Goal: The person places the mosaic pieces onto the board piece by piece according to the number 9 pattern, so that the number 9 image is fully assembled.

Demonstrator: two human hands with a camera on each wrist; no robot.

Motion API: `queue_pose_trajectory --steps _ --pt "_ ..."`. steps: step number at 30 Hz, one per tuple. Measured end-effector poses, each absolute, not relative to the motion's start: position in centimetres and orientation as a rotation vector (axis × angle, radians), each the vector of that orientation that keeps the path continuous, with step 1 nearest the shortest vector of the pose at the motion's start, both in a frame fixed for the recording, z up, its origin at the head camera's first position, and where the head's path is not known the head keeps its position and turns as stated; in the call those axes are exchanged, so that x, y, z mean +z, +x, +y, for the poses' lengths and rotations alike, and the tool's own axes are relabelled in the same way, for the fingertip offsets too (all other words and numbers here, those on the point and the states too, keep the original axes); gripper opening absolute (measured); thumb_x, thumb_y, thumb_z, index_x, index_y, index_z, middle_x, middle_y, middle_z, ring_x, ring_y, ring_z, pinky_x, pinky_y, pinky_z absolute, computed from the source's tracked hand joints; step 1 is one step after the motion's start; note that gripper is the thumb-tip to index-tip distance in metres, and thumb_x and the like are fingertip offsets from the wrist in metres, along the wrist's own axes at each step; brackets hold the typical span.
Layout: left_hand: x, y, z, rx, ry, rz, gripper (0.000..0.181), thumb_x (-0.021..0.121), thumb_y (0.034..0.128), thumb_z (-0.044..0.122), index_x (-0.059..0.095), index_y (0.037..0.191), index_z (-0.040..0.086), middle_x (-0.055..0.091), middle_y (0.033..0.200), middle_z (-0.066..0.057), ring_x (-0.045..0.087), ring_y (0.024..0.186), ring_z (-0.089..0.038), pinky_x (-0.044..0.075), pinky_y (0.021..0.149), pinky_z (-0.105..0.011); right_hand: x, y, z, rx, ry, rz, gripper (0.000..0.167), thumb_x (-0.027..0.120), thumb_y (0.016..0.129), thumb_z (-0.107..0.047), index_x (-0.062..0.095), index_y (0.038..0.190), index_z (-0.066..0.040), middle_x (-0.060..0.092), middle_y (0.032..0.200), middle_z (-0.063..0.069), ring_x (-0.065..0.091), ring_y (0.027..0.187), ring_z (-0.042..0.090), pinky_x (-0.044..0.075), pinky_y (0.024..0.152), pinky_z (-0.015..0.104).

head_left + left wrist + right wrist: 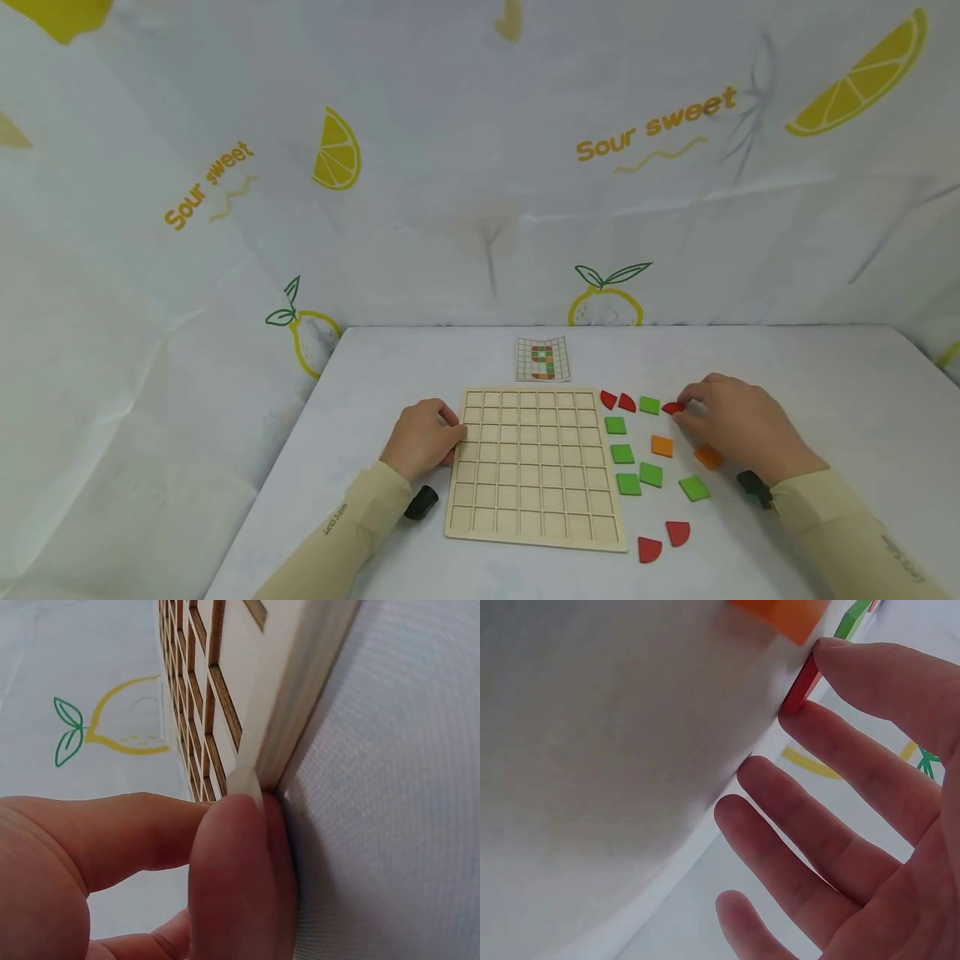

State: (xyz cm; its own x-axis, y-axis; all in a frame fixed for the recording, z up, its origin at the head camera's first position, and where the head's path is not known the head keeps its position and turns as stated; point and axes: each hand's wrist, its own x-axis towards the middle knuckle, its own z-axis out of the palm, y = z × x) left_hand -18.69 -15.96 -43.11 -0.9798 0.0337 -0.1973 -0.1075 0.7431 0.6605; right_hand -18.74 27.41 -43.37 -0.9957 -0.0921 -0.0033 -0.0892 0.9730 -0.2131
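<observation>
A square wooden grid board [538,467] lies flat on the white table. My left hand [422,437] pinches its left edge; in the left wrist view the thumb [232,877] presses on the board's rim [300,682]. To the board's right, my right hand [738,421] pinches a red quarter-circle tile [672,407] between thumb and index finger. In the right wrist view this red tile [801,684] still stands at the table surface, the other fingers spread apart. Beside it lies a green square tile [649,406]. An orange tile [708,457] is partly under the right hand.
Behind the board lies a pattern card [543,359] with a coloured figure. Several green squares [622,454], an orange square [662,446] and red quarter-circles [649,549] are scattered right of the board. Dark wrist devices [422,502] sit under both forearms. A lemon-print cloth [465,167] hangs behind.
</observation>
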Motion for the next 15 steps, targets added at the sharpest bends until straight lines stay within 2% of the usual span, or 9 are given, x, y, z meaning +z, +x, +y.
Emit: queue_pose_trajectory --steps 8,15 --pt "-43.20 -18.76 -15.89 1.041 -0.068 2.758 0.011 0.072 0.0982 0.019 0.069 0.099 0.009 0.067 0.055 0.000 0.064 0.052 -0.013 0.045 0.057 -0.026 -43.20 -18.91 27.38 -0.313 -0.139 3.079 0.029 0.087 0.089 -0.026 0.080 0.109 -0.006 0.073 0.104 0.017 0.065 0.087 0.031 0.061 0.080 0.055" --pt "-43.26 -18.81 -15.75 1.047 -0.060 2.776 0.008 0.071 0.0968 0.016 0.069 0.097 0.008 0.066 0.055 -0.001 0.066 0.051 -0.013 0.046 0.059 -0.026 -42.33 -19.16 26.48 -0.356 -0.157 3.079 0.029 0.087 0.090 -0.026 0.080 0.110 -0.007 0.075 0.108 0.018 0.066 0.091 0.034 0.061 0.082 0.055"
